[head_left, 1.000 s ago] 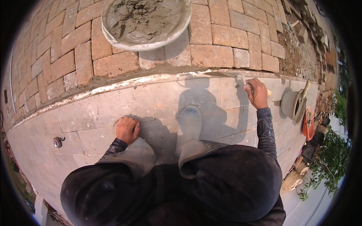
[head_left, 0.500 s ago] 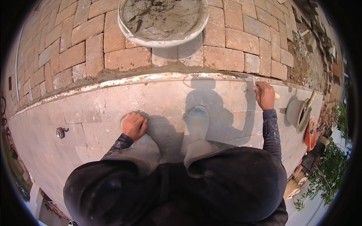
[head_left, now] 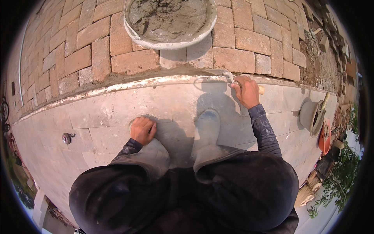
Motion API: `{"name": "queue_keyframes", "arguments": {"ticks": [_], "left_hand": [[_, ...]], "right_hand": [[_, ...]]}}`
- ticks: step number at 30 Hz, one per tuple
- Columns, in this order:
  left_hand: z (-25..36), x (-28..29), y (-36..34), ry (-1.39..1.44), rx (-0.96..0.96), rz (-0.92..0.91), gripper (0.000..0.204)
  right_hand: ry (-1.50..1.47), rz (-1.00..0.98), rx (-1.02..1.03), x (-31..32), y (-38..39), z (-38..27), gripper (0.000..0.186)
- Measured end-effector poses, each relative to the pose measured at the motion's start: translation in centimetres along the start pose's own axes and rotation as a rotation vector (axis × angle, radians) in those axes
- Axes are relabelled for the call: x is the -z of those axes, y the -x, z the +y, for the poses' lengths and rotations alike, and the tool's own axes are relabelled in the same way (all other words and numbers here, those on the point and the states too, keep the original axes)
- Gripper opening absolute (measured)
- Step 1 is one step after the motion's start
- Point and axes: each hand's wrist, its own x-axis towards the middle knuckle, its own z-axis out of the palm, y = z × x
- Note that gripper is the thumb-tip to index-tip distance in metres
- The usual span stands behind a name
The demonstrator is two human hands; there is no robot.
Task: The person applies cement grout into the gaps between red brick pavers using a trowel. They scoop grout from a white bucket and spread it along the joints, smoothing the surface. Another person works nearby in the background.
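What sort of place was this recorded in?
Probably an outdoor paving or masonry site: a round pale-rimmed basin of grey mortar-like mix sits on reddish-brown rectangular brick pavers, and the person's right hand grips a wooden-handled trowel in sunlight.

Over on the left side of the frame there's a small, dark, roundish gadget (head_left: 66, 138) just sitting on the paving, too small to really make out. Far left edge has what looks like a wheel (head_left: 4, 112), and a pale thin pipe or line (head_left: 21, 64) runs down the upper left. On the right, a grey tub (head_left: 308, 114) lies tipped near an orange bowl (head_left: 324, 141). Lower right's got some chopped logs (head_left: 305, 194) and leafy green branches (head_left: 341, 181).
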Motion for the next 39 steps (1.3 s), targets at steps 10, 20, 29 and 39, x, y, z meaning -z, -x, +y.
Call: {"name": "queue_keyframes", "arguments": {"ticks": [10, 20, 29, 39], "left_hand": [[-0.2, -0.1, -0.1, 0.009, -0.014, 0.001, 0.011], [0.2, 0.1, -0.2, 0.012, 0.018, -0.027, 0.005], [0.0, 0.1, -0.2, 0.034, -0.011, 0.000, 0.004], [0.4, 0.1, -0.5, 0.012, -0.004, -0.023, 0.004]], "right_hand": [[0.083, 0.063, -0.033, 4.4, 4.9, 3.9, 0.023], [-0.002, 0.054, -0.012, -0.9, 0.9, -5.5, 0.021], [0.248, 0.042, -0.064, 6.1, 3.4, 3.6, 0.019], [0.115, 0.104, -0.058, 2.7, 2.9, 1.0, 0.020]]}}
